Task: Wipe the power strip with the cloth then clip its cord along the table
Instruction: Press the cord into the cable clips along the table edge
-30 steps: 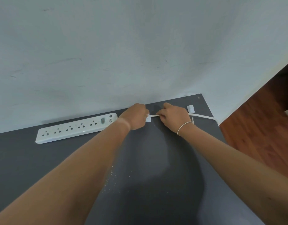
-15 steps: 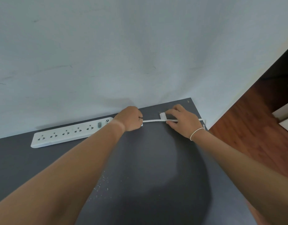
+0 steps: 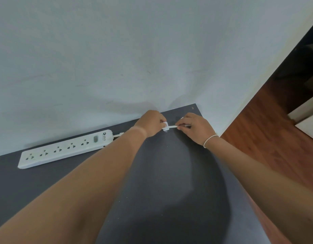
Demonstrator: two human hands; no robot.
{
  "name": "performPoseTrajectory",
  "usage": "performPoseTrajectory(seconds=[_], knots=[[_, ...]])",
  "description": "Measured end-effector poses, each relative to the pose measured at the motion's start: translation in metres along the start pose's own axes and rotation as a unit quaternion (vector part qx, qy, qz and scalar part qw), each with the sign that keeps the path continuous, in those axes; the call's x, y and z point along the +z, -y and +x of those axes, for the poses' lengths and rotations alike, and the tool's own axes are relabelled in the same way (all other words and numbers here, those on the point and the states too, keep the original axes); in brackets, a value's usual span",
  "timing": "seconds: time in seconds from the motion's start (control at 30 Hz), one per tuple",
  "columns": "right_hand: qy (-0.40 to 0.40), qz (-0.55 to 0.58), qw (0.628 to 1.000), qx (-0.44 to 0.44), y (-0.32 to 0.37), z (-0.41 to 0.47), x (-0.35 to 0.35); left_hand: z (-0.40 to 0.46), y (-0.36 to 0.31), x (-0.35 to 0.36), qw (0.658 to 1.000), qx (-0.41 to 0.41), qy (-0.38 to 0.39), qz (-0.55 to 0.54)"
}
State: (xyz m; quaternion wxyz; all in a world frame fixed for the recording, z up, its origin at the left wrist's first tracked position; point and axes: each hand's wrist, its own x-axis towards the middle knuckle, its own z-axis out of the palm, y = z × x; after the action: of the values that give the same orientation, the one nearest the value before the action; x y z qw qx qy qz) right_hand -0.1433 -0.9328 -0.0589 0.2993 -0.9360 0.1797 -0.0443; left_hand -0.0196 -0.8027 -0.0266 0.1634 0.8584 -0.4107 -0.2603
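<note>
A white power strip point(image 3: 64, 148) lies on the dark grey table point(image 3: 161, 182) along the wall, at the left. Its flat white cord point(image 3: 172, 127) runs right from the strip's end and passes under my left forearm. My left hand point(image 3: 152, 123) pinches a small white cable clip point(image 3: 165, 126) that sits around the cord. My right hand point(image 3: 194, 127) pinches the cord just to the right of the clip. A short stretch of cord shows between the two hands; the rest is hidden under them. No cloth is in view.
A pale wall point(image 3: 134, 59) rises right behind the table. The table's right edge point(image 3: 210, 127) is close to my right wrist, with a wooden floor point(image 3: 268, 138) below it. Pale specks lie on the table near my left forearm.
My right hand has slid left along the cord, closer to my left hand and the clip. The stretch of cord showing between the hands is shorter. The view has shifted a little.
</note>
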Motion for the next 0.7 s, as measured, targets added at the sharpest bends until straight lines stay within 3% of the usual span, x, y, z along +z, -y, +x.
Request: performPoseTrajectory(seconds=[0.7], knots=[[0.01,-0.147,0.989,-0.011,0.013,0.025,0.0,0.006,-0.003,0.006,0.994,-0.007,0.009,0.113]])
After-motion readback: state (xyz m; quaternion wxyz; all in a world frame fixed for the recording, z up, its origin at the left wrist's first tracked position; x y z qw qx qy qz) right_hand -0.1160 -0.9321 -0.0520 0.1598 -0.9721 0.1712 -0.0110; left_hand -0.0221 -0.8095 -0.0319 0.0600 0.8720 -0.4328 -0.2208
